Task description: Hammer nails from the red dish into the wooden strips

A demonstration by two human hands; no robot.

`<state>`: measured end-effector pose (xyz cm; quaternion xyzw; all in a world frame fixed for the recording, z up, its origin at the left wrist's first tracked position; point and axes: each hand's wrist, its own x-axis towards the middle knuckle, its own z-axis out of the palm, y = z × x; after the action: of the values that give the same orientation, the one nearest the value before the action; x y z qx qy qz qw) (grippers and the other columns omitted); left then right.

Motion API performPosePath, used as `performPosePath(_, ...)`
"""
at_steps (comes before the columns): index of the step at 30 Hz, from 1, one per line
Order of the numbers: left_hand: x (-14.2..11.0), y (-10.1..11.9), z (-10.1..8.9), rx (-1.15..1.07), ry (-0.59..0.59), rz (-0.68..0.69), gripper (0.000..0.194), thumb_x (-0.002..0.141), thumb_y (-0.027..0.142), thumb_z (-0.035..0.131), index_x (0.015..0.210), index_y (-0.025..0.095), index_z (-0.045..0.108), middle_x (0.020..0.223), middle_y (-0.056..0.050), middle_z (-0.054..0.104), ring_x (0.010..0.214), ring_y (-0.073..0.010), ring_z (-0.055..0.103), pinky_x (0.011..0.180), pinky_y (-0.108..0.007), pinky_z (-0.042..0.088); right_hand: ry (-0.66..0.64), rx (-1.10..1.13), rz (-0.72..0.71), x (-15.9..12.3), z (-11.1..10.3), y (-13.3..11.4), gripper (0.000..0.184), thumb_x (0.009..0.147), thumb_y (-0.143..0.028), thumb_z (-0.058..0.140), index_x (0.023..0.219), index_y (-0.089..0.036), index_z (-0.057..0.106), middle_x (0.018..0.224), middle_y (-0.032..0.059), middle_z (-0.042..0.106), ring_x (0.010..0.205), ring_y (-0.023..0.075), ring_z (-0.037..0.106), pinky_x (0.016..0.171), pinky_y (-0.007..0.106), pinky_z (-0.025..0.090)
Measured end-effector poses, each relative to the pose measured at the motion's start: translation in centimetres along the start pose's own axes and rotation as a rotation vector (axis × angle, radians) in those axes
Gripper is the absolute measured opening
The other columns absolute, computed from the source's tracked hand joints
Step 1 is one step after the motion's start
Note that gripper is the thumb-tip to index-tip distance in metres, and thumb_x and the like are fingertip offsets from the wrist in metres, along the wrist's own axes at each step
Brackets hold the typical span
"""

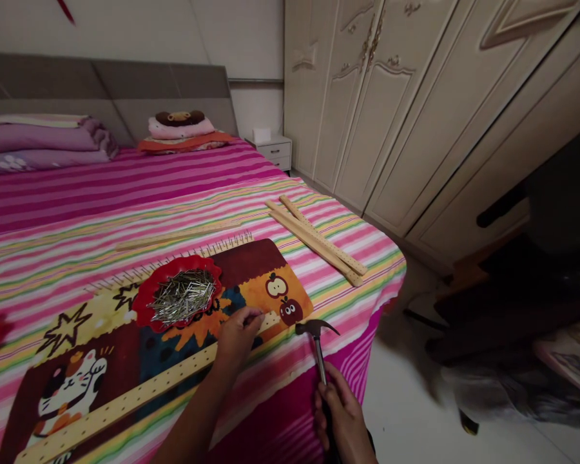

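Note:
My right hand is wrapped round the dark handle of a claw hammer, whose head is raised near the right end of a wooden strip. My left hand is closed in a pinch over that pale wooden strip, close to its right end; whatever the fingertips hold is too small to make out. Rows of small dark holes or marks run along the strip, which lies across a colourful cartoon mat. Beyond my left hand stands a red scalloped bowl filled with loose nails.
Behind the bowl, another strip has a row of nails standing up from it. Several perforated strips lie crossed at the right of the striped bedspread. A wardrobe stands past the bed's right edge. Folded bedding sits by the headboard.

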<state>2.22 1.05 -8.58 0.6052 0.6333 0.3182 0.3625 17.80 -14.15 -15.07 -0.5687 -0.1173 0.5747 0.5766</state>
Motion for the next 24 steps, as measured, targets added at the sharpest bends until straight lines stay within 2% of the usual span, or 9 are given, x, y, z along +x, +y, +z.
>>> performPosePath(2, 0.1, -0.1, 0.1, 0.013, 0.002, 0.003, 0.021, 0.068, 0.04, 0.056, 0.071, 0.021, 0.065, 0.066, 0.001, 0.064, 0.064, -0.0146, 0.057, 0.063, -0.025, 0.043, 0.019, -0.042, -0.027, -0.8, 0.3, -0.7, 0.067, 0.069, -0.057, 0.065, 0.124, -0.023, 0.045, 0.055, -0.0078, 0.053, 0.032, 0.0074, 0.04, 0.027, 0.017, 0.03)
performPosePath(4, 0.1, -0.3, 0.2, 0.024, 0.009, 0.019, 0.02, 0.068, 0.039, 0.056, 0.072, 0.022, 0.065, 0.07, 0.001, 0.066, 0.067, -0.0151, 0.058, 0.065, -0.026, 0.044, 0.03, -0.114, -0.078, -1.6, 0.7, -2.0, 0.057, 0.076, -0.053, 0.062, 0.124, -0.025, 0.05, 0.057, -0.0064, 0.055, 0.038, 0.0094, 0.048, 0.033, 0.019, 0.039)
performPosePath(6, 0.2, -0.5, 0.4, 0.036, 0.015, 0.038, 0.02, 0.07, 0.038, 0.055, 0.073, 0.022, 0.065, 0.076, -0.001, 0.067, 0.072, -0.0158, 0.059, 0.068, -0.027, 0.044, -0.011, -0.238, -0.185, -2.2, 1.1, -3.7, 0.047, 0.079, -0.047, 0.06, 0.121, -0.026, 0.057, 0.066, -0.0021, 0.062, 0.059, 0.0151, 0.062, 0.052, 0.024, 0.052)
performPosePath(7, 0.2, -0.6, 0.5, 0.04, 0.017, 0.046, 0.02, 0.07, 0.038, 0.054, 0.074, 0.022, 0.065, 0.078, -0.001, 0.068, 0.074, -0.0161, 0.059, 0.069, -0.027, 0.044, -0.061, -0.329, -0.275, -2.4, 1.3, -4.7, 0.043, 0.081, -0.044, 0.06, 0.119, -0.026, 0.06, 0.077, 0.001, 0.067, 0.075, 0.0189, 0.066, 0.064, 0.028, 0.054)
performPosePath(8, 0.1, -0.7, 0.5, 0.047, 0.016, 0.052, 0.02, 0.071, 0.038, 0.054, 0.074, 0.022, 0.065, 0.079, -0.001, 0.068, 0.076, -0.0163, 0.059, 0.07, -0.027, 0.044, -0.121, -0.422, -0.375, -2.5, 1.5, -5.6, 0.04, 0.082, -0.041, 0.059, 0.119, -0.025, 0.061, 0.09, 0.0037, 0.069, 0.091, 0.0221, 0.064, 0.078, 0.031, 0.052)
performPosePath(10, 0.1, -0.7, 0.5, 0.065, 0.008, 0.063, 0.018, 0.072, 0.036, 0.053, 0.073, 0.022, 0.065, 0.079, -0.001, 0.067, 0.077, -0.0164, 0.059, 0.071, -0.027, 0.043, -0.22, -0.582, -0.537, -2.3, 2.0, -7.3, 0.038, 0.086, -0.034, 0.054, 0.123, -0.026, 0.058, 0.11, 0.0047, 0.067, 0.107, 0.0243, 0.059, 0.091, 0.034, 0.046)
performPosePath(16, -0.1, -0.7, 0.6, 0.073, -0.008, 0.101, 0.019, 0.074, 0.036, 0.052, 0.072, 0.021, 0.064, 0.074, -0.001, 0.065, 0.075, -0.0165, 0.057, 0.069, -0.028, 0.041, -0.403, -0.843, -0.791, -1.2, 4.0, -10.1, 0.045, 0.089, -0.02, 0.047, 0.133, -0.028, 0.047, 0.125, 0.0045, 0.061, 0.113, 0.0234, 0.056, 0.096, 0.037, 0.043)
performPosePath(20, -0.1, -0.6, 0.6, 0.057, -0.011, 0.108, 0.017, 0.074, 0.033, 0.052, 0.071, 0.022, 0.064, 0.074, 0.0, 0.065, 0.075, -0.0161, 0.057, 0.07, -0.027, 0.041, -0.475, -0.893, -0.732, -0.9, 4.9, -10.8, 0.046, 0.09, -0.02, 0.044, 0.135, -0.029, 0.044, 0.122, 0.0049, 0.062, 0.112, 0.0236, 0.057, 0.094, 0.039, 0.045)
performPosePath(24, -0.1, -0.6, 0.7, 0.073, 0.004, 0.111, 0.015, 0.074, 0.03, 0.052, 0.071, 0.022, 0.064, 0.074, 0.0, 0.065, 0.075, -0.016, 0.057, 0.072, -0.028, 0.041, -0.441, -0.89, -0.785, -1.2, 5.2, -11.2, 0.049, 0.09, -0.019, 0.044, 0.137, -0.029, 0.041, 0.126, 0.0051, 0.059, 0.115, 0.0237, 0.054, 0.097, 0.039, 0.042)
